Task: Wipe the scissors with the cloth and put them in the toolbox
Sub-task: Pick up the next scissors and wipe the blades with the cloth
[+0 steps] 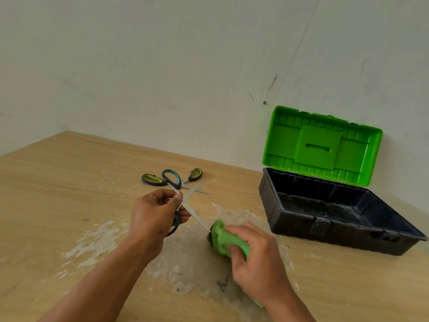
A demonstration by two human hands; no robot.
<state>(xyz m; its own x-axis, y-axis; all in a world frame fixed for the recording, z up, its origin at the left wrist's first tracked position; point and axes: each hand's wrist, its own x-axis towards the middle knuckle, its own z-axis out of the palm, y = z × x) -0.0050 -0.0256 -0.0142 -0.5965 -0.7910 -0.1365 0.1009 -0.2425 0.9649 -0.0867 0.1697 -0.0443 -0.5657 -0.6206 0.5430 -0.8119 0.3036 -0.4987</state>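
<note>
My left hand (pixel 154 211) grips a pair of blue-and-black handled scissors (pixel 192 213), spread wide open above the table. One blade points down to the right. Its tip meets the green cloth (pixel 220 240), which my right hand (pixel 257 261) holds bunched in curled fingers. A second pair of scissors with green-and-black handles (pixel 195 175) lies open on the table just beyond my left hand. The toolbox (pixel 325 219) stands to the right, black body empty, green lid (pixel 322 145) raised against the wall.
The wooden table (pixel 69 182) has a worn, flaking patch of lost veneer (pixel 185 263) under my hands. A pale wall runs close behind the table and the toolbox.
</note>
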